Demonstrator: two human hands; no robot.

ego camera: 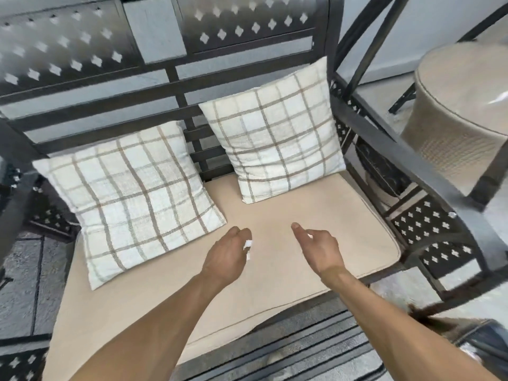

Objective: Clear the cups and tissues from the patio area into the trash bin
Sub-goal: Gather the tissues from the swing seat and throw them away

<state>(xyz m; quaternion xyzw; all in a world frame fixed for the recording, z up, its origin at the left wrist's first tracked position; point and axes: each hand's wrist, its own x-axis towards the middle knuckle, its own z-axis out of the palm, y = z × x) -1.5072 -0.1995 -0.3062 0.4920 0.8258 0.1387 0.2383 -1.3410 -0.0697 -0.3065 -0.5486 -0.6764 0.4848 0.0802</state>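
Both my hands hover over the beige seat cushion (316, 215) of a dark metal bench. My left hand (225, 257) is curled, and small white bits of tissue (248, 243) show between its fingers. My right hand (320, 247) is half closed with the fingers bent inward; a tiny white speck shows at its fingertips, too small to identify. No cup and no trash bin appear in this view.
Two white plaid pillows (132, 199) (275, 144) lean against the bench back (110, 92). A round wicker-sided table (456, 119) stands at the right beyond the armrest (398, 149). A striped rug (316, 350) lies below the bench front.
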